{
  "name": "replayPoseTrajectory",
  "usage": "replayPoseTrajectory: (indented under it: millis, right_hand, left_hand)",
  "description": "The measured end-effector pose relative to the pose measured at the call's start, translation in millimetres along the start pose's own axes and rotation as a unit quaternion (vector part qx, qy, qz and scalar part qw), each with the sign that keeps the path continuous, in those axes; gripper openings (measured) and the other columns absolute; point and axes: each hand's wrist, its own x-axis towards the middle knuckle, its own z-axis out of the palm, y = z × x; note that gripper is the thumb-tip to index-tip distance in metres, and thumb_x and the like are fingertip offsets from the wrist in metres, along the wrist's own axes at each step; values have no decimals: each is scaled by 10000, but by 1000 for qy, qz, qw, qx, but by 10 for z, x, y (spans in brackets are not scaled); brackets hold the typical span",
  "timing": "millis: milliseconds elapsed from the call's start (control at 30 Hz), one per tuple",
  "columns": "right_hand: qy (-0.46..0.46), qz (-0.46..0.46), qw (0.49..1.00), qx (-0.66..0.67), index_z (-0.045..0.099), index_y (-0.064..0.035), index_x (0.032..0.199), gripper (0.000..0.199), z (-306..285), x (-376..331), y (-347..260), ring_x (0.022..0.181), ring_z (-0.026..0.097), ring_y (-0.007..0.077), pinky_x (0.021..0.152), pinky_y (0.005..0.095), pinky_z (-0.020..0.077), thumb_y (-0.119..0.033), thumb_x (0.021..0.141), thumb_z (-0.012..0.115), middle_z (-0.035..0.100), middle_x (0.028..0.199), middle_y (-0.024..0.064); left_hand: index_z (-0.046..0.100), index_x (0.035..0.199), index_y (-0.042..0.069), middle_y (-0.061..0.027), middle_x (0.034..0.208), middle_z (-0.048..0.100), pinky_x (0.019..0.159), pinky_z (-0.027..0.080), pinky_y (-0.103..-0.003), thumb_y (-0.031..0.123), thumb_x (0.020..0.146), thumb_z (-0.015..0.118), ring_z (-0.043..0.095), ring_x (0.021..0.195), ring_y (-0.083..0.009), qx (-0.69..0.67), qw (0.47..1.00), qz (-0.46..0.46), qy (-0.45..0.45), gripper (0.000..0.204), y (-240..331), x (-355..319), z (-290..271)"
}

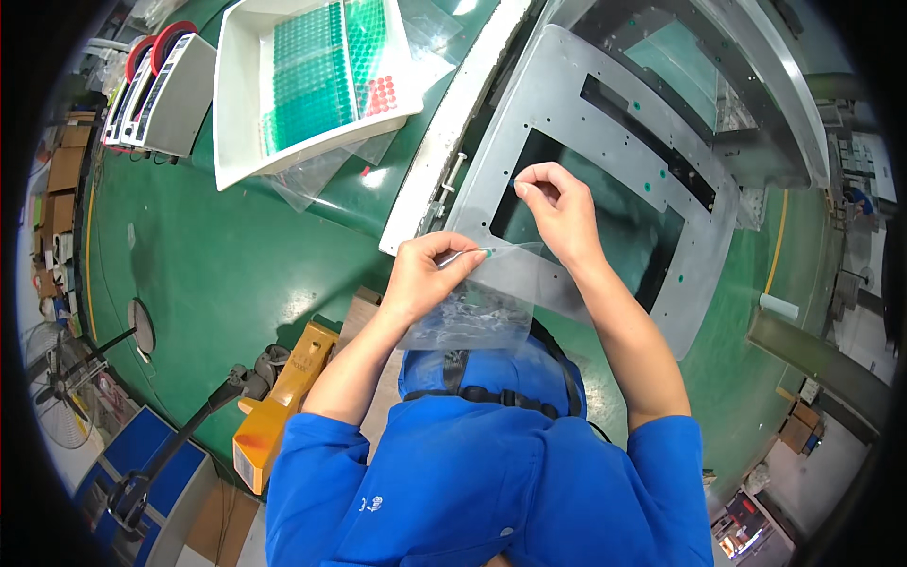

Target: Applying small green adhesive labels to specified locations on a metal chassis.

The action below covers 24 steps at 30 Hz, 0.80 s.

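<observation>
Between both hands hangs a clear plastic sheet (491, 288), pinched at its top edge by the left hand (430, 274). Just above it, the right hand (557, 208) pinches something tiny over a grey metal panel (605, 142). Beyond the left hand sits a white tray (241, 104) of green stickers (316, 71).

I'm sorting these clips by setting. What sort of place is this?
Probably a factory assembly station: a large punched metal panel, a white tray of green sticker sheets, and a yellow pallet jack on the green floor.

both forearms reach up from the blue sleeves, left hand (430, 274) pinched shut with fingers curled, right hand (559, 210) raised higher, fingertips pinched together too
</observation>
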Motion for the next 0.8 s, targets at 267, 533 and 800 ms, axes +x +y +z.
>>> replayPoseTrajectory:
  millis: [267, 533, 800]
  right_hand:
    - [7, 12, 1000, -24, 586, -11, 811, 75, 92, 156, 100, 661, 580, 119, 618, 243, 463, -60, 755, 596, 617, 737, 59]
    - [2, 16, 999, -33, 596, -9, 801, 78, 86, 191, 113, 646, 578, 115, 612, 249, 464, -68, 751, 605, 616, 709, 55]
    - [-40, 18, 999, -23, 611, -8, 800, 84, 12, 263, 147, 663, 589, 134, 640, 258, 464, -73, 748, 609, 629, 728, 74]
  left_hand:
    - [637, 785, -5, -23, 727, 626, 653, 441, -211, 114, 741, 668, 542, 691, -59, -7, 1000, 18, -3, 130, -53, 15, -2]
    - [637, 779, -7, -50, 721, 628, 645, 452, -224, 113, 736, 665, 563, 688, -81, -6, 1000, 15, -8, 131, -47, 34, -10]
    - [636, 776, -6, -19, 718, 619, 632, 440, -203, 109, 743, 669, 537, 679, -54, -18, 1000, 7, -13, 125, -54, 42, -15]
